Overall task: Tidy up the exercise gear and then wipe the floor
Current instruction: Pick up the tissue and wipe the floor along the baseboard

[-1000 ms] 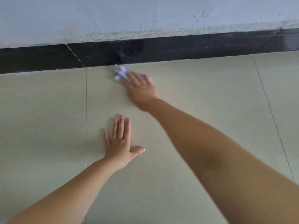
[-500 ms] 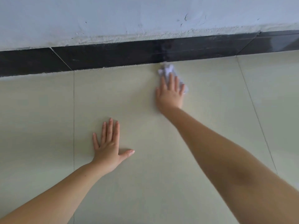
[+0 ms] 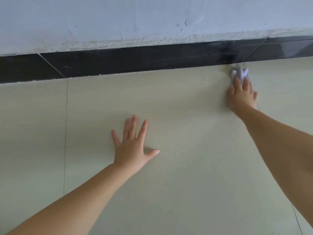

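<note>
Left hand [image 3: 131,146]: flat on the floor [image 3: 186,150] near the middle of the view, palm down, fingers straight and spread, thumb out to the right; its grip is open and holds nothing.
Right hand [image 3: 241,95]: far right, arm stretched out, fingers laid straight over the cloth, pressing it to the floor (flat, not curled round it).
Cloth [image 3: 240,73]: a white crumpled wad on the floor at the far right, just beside the black skirting; part of it shows beyond the fingertips, the rest lies under the hand.
Floor: pale beige tiles with thin dark joints, one running near to far at the left.
Skirting [image 3: 135,61]: a glossy black band along the foot of the wall.
Wall [image 3: 118,19]: pale grey, rough and chipped along its lower edge.
</note>
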Tool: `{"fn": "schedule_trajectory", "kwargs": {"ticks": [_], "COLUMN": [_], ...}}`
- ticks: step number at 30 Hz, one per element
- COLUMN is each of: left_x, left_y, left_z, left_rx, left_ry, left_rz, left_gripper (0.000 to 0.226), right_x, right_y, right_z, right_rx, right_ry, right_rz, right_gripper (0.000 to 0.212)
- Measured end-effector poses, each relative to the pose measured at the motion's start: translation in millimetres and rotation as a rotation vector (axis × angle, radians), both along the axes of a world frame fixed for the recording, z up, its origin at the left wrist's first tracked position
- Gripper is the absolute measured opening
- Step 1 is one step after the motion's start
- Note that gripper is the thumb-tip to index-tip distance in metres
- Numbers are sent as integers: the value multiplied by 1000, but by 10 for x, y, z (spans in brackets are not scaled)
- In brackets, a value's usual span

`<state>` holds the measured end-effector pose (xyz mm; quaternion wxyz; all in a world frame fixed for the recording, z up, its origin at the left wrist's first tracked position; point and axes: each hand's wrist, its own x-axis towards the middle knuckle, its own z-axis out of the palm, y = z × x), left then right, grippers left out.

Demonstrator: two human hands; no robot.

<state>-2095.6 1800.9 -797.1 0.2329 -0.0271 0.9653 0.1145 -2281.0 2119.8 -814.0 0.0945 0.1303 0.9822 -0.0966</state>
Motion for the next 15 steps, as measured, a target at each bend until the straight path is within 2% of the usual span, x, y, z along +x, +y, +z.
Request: {"fn": "schedule_trajectory", "kwargs": {"ticks": [3,5,7,10,11,13,15], "left_x": [-91,-81,-89,-113,-122,-127,-138], "left_y": [162,144,125,153,173,197,187], "left_z": [-27,-68,-86,-64,-55,-33,-5], "left_rx": [35,46,27,-1,-19,-52,-68], "left_ry": [-152,-176,-201,-243,-256,-288,-304], "left_rz": [61,66,54,66,73,74,55], "left_gripper": [116,122,126,129,129,128,127], "right_x": [-98,7,328,1089,1264,1325,1103], "right_y": [11,-351,-848,-1605,-1738,-1666,-1245], "right_z": [40,33,-52,-131,-107,-76,-70], "right_rx": [4,-1,-23,-37,-48,-95,-73], "right_ry": [-35,-34,5,101,71,-29,-37], "right_rz": [-296,-271,-26,498,662,894,955], "right_gripper": [51,53,55,55,55,53,52]}}
